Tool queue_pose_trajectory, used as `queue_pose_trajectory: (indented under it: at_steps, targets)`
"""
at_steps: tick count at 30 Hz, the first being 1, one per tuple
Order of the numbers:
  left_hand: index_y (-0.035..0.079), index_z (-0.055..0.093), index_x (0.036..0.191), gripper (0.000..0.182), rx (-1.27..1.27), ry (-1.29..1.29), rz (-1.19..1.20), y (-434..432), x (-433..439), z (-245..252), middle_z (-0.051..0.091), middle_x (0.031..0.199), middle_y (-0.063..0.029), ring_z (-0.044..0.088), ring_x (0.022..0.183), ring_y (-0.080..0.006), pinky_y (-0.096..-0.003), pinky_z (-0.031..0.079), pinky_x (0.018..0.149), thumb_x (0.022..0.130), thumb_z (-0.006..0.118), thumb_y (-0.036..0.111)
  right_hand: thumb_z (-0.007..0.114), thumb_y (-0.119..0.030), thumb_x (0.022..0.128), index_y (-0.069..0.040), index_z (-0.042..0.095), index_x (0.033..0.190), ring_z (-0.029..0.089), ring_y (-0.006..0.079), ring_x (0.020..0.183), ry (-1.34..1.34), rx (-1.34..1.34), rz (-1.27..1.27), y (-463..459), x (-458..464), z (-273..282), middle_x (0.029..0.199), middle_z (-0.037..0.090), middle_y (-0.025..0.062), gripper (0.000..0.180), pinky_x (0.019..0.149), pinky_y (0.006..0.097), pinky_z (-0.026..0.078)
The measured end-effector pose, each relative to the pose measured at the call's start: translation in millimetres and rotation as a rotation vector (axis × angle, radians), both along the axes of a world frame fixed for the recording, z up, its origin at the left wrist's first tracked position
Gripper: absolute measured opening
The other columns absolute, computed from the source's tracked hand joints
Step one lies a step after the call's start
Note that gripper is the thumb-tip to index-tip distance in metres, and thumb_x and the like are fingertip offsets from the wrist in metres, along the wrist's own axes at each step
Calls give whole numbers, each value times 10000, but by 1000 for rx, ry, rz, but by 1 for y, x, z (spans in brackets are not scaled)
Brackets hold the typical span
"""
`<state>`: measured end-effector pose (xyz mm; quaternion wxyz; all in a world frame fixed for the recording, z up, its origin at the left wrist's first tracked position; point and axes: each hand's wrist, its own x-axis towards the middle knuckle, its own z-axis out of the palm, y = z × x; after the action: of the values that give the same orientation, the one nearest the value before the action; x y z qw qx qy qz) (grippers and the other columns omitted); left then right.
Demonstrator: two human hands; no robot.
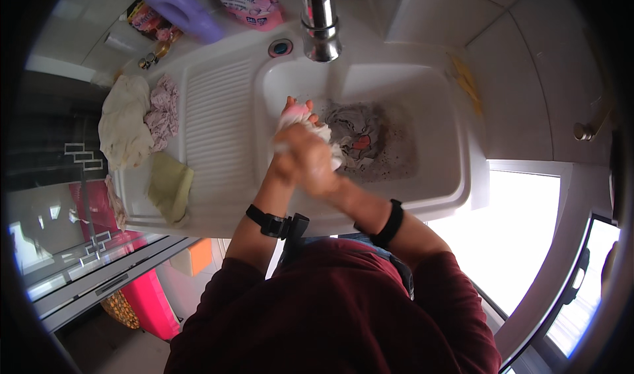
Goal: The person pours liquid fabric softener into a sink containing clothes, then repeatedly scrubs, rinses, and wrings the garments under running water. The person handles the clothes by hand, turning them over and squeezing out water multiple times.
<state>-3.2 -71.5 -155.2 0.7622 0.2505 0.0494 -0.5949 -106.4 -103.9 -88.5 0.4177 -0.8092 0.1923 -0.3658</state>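
Observation:
A white cloth with a pink patch is bunched between my hands over the left side of the white sink basin. My left hand is underneath, its fingertips curled up around the far end of the cloth. Across it lies my right hand, blurred and closed over the cloth, hiding most of the left palm. Grey wet fabric rests in dark, speckled water in the basin. A small red-pink piece shows among its folds.
A chrome faucet hangs above the basin's back edge. Left stand a ribbed washboard, a cream cloth, a patterned cloth and a green cloth. Behind are a purple jug and a pink detergent pouch. Yellow gloves lie right.

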Motion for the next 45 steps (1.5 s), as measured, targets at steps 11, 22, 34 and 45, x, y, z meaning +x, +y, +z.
queue_pose_trajectory:
  at_steps: [11,22,34,45]
  targets:
    - [99,522,1018,283,229,-280,41,6,-19,-19,544,970,-8,541,858,-169,-324,463,811,992,398,353,676,-202,718,-53,548,835,609,373,660,94,-5,-349,-12,26,-37,796,616,136,228,630,440,504]
    - [91,504,1190,304,466,-266,67,-3,-24,-5,550,1127,-48,531,1065,-190,-391,471,878,981,426,297,608,-289,796,-66,619,809,624,395,751,383,147,-286,-47,38,-1,810,637,195,223,696,463,499]
    - [84,536,1140,302,423,-183,11,4,-21,0,599,1063,-74,599,932,-202,-354,500,822,959,463,315,599,-278,798,-60,626,777,630,389,691,376,159,-354,-30,31,-25,719,638,194,221,656,451,506]
    - [91,575,947,204,473,-12,33,5,-17,17,580,941,-40,582,888,-172,-356,502,759,942,503,281,642,-229,739,-101,628,718,627,377,634,219,153,-488,-23,37,-14,634,612,187,130,636,435,508]
